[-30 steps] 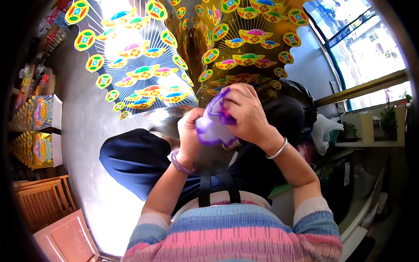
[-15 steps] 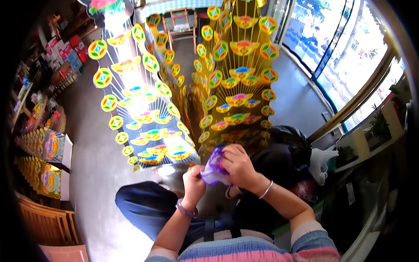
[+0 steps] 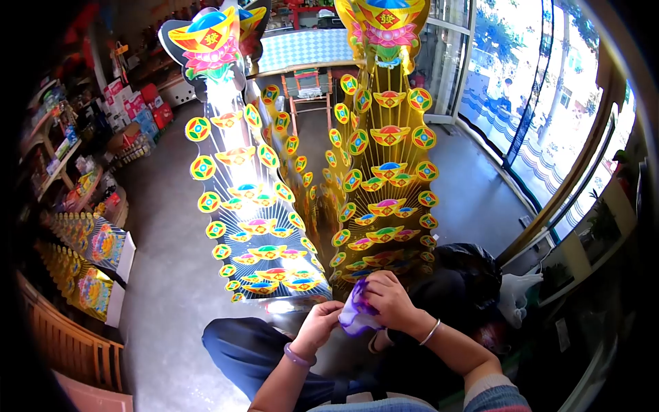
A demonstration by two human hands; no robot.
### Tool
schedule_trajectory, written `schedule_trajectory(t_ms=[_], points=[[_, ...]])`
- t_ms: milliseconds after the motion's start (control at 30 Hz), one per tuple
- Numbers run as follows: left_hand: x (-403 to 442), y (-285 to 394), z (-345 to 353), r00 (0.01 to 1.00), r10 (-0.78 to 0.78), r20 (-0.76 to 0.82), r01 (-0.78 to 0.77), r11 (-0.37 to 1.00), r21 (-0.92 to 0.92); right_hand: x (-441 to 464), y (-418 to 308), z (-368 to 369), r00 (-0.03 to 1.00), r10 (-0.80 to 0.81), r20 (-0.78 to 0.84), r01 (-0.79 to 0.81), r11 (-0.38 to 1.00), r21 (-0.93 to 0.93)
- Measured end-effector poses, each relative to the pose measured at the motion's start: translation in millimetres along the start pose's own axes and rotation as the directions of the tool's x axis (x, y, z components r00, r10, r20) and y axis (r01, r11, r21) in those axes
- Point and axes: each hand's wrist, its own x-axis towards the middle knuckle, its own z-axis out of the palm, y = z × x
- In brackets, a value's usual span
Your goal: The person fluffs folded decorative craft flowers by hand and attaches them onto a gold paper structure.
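A small white cloth with a ruffled purple edge (image 3: 357, 316) hangs between my two hands above my lap. My left hand (image 3: 320, 325) pinches its left side, with a purple bangle at the wrist. On the other side my right hand (image 3: 391, 302), wearing a silver bangle, has its fingers closed on the upper right part of the cloth. Just beyond my hands stand two tall shiny panels, a silver one (image 3: 255, 237) and a gold one (image 3: 384, 223), printed with coins and ingots.
Smaller decorated panels (image 3: 89, 292) and a wooden chair (image 3: 75, 347) are at the left. Shelves with goods line the far left. A black plastic bag (image 3: 470, 271) and a white bag (image 3: 516, 296) lie at the right, near the windows. A folding chair (image 3: 310, 93) stands behind.
The view has tilted up, so the panels' tops and the table behind now show, and my hands appear lower. The cloth is still held by both hands and looks more bunched.
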Motion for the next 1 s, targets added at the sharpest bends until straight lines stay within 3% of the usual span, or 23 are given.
schedule_trajectory(t_ms=[67,133,267,400,533,767,1000], points=[[-2.7,1.6,-0.2,0.997,-0.078,-0.009,0.077,0.996,-0.051,-0.3,-1.1,-1.9,1.000,-0.009,0.011,0.009,1.000,-0.001],[-3.0,0.8,-10.4,0.995,-0.098,0.003,0.098,0.995,0.028,4.1,-6.8,-2.7,0.999,-0.035,0.001,0.035,0.999,0.012],[5.8,-16.0,-22.5,0.999,-0.001,0.032,0.004,0.996,-0.091,3.7,-10.2,2.3,0.999,-0.002,-0.032,0.003,1.000,0.027],[-1.7,-7.0,-9.6,0.998,0.028,-0.054,-0.036,0.988,-0.147,9.6,-14.4,0.5,1.000,0.013,-0.022,-0.012,0.999,0.033],[-4.2,-9.8,-17.0,0.998,0.015,0.063,-0.001,0.975,-0.221,12.5,-16.2,-0.9,0.999,0.005,-0.033,-0.004,0.999,0.037],[-5.3,-14.8,-10.6,0.983,-0.157,0.091,0.177,0.940,-0.292,6.4,-11.0,-3.5,0.999,-0.040,-0.008,0.041,0.999,0.028],[3.5,-29.0,-5.4,0.977,-0.167,0.135,0.202,0.928,-0.314,-4.4,-1.8,-9.5,0.999,-0.033,0.013,0.032,0.999,0.040]])
